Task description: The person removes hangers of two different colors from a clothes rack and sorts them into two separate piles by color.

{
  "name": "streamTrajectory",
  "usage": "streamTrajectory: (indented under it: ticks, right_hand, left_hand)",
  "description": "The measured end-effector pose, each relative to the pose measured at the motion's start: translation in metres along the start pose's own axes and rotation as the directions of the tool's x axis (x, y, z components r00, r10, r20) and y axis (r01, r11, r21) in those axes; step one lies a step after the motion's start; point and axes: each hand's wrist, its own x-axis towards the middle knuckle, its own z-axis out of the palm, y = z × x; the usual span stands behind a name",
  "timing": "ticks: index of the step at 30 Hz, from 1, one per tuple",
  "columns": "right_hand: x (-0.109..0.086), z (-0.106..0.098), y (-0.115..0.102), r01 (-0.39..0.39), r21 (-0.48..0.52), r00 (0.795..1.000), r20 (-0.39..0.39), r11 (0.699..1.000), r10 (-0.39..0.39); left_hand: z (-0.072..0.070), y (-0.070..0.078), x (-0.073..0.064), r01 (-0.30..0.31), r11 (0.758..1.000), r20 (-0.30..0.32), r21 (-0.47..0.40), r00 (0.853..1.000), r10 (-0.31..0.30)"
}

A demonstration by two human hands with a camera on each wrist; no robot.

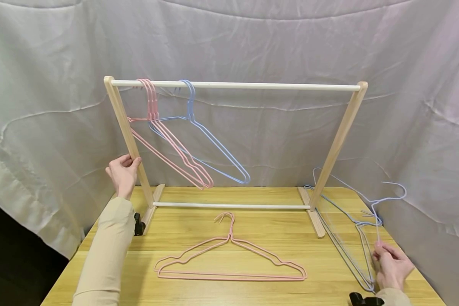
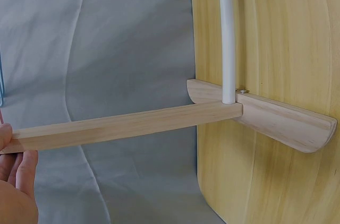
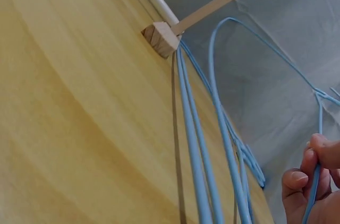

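My left hand [image 1: 123, 173] grips the left wooden post [image 1: 123, 117] of a small clothes rack, fingers behind it and thumb in front. At the right, my right hand [image 1: 393, 264] pinches one arm of a blue wire hanger [image 1: 375, 203], which is lifted and tilted above the table. More blue hangers [image 1: 344, 242] lie beneath it, partly behind the rack's right post [image 1: 338, 144]. In the right wrist view the held blue hanger [image 3: 320, 112] runs between thumb and fingers. Several pink hangers [image 1: 176, 144] and two blue hangers [image 1: 222, 148] hang from the white top rail [image 1: 275, 86].
Overlapping pink hangers [image 1: 231, 278] lie flat on the wooden table [image 1: 229, 295] before the rack. A white lower bar [image 1: 233, 206] joins the rack's feet, including the right foot [image 1: 315, 221]. Grey curtain [image 1: 271, 46] surrounds the table's back and sides.
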Motion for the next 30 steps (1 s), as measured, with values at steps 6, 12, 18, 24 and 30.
streamTrajectory:
  ticks: [6, 12, 18, 24, 30]
  right_hand:
    - [0.004, -0.004, 0.002, -0.033, -0.077, 0.999, 0.006, 0.996, 0.034]
    - [0.006, -0.004, 0.004, -0.035, -0.179, 0.999, 0.008, 0.983, 0.037]
    - [0.006, -0.003, 0.007, -0.004, -0.275, 1.000, 0.003, 0.961, 0.005]
    - [0.005, -0.004, 0.010, 0.033, -0.326, 0.999, 0.009, 0.945, -0.032]
    - [0.005, -0.007, 0.011, 0.047, -0.389, 0.999, 0.021, 0.920, -0.043]
  left_hand:
    - [0.000, -0.001, 0.000, 0.003, 1.000, -0.003, 0.007, 1.000, -0.003]
    - [0.000, -0.001, 0.001, 0.000, 1.000, -0.005, 0.008, 1.000, 0.000]
    - [0.000, -0.001, 0.001, 0.001, 1.000, -0.004, 0.005, 1.000, -0.001]
    - [0.001, -0.001, 0.001, -0.001, 1.000, -0.002, -0.001, 1.000, 0.001]
    - [0.001, -0.001, 0.001, 0.002, 1.000, -0.002, 0.006, 1.000, -0.002]
